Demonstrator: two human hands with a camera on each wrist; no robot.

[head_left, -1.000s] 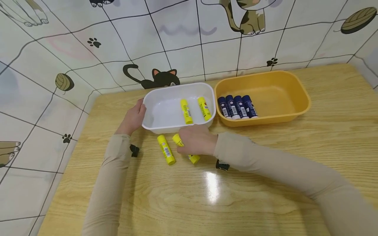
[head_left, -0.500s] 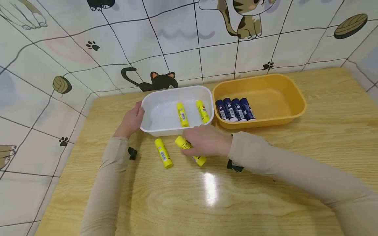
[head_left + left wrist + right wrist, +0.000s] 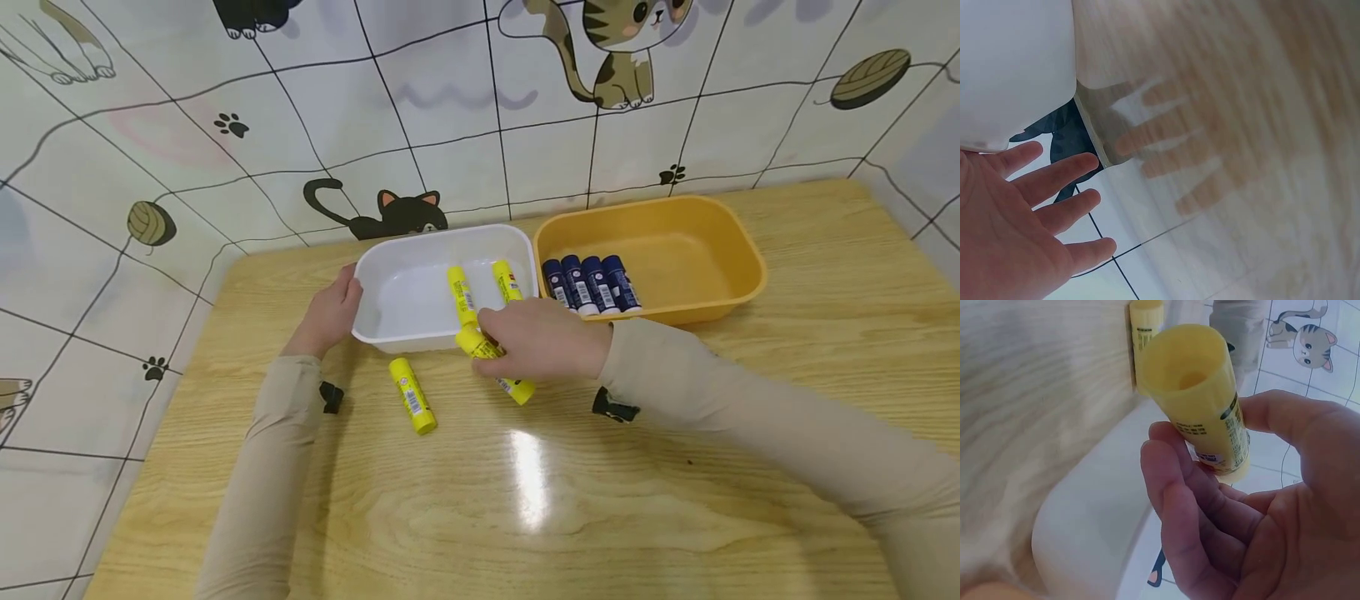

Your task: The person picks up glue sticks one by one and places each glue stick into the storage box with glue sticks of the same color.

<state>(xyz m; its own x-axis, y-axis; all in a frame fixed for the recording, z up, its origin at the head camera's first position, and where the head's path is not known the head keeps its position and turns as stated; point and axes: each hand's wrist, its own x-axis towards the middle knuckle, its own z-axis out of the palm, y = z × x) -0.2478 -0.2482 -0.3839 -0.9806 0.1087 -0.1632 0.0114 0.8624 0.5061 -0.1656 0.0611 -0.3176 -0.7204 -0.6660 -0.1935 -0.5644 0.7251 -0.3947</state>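
Observation:
My right hand (image 3: 551, 337) pinches a yellow glue stick (image 3: 472, 340) between thumb and fingers, over the front rim of the white bin (image 3: 405, 342). In the right wrist view the held stick (image 3: 1210, 415) tilts with its hollow end toward the camera. My left hand (image 3: 328, 312) rests at the bin's left end; the left wrist view shows its fingers (image 3: 1063, 178) straight and spread. Two yellow glue sticks lie inside the bin, one on the left (image 3: 461, 293) and one on the right (image 3: 507, 279), partly behind my right hand. Another yellow glue stick (image 3: 412, 396) lies on the table before the bin.
A yellow-orange bin (image 3: 697, 312) stands against the white one's right side. Several dark blue glue sticks (image 3: 588, 285) lie side by side in its left part. Behind both rises a tiled wall (image 3: 465, 183) with cat drawings. The wooden table (image 3: 420, 517) is glossy.
My right hand has lifted the yellow glue stick off the table and brought it up to the white bin's front rim. My left hand stays at the bin's end. The head view has shifted slightly.

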